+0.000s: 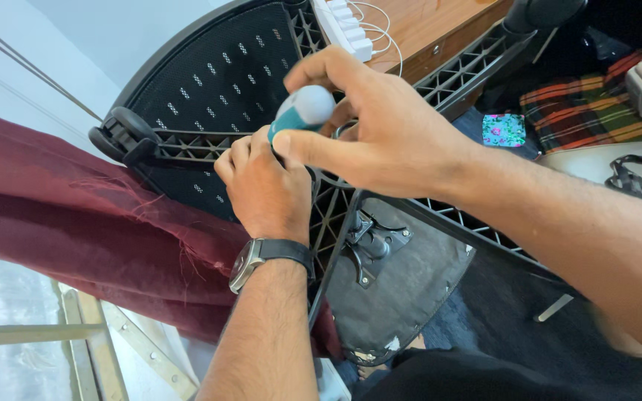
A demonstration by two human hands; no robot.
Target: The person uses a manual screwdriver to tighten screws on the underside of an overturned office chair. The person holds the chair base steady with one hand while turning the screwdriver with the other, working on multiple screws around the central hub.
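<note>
Right now the right hand (380,130) clamps a teal-and-white screwdriver handle (302,111) at frame centre, over the upturned office chair (217,82). Left hand (261,182) is curled on the chair's ribbed frame. Handle looks rigid, light, smooth; grip its rounded end.
</note>
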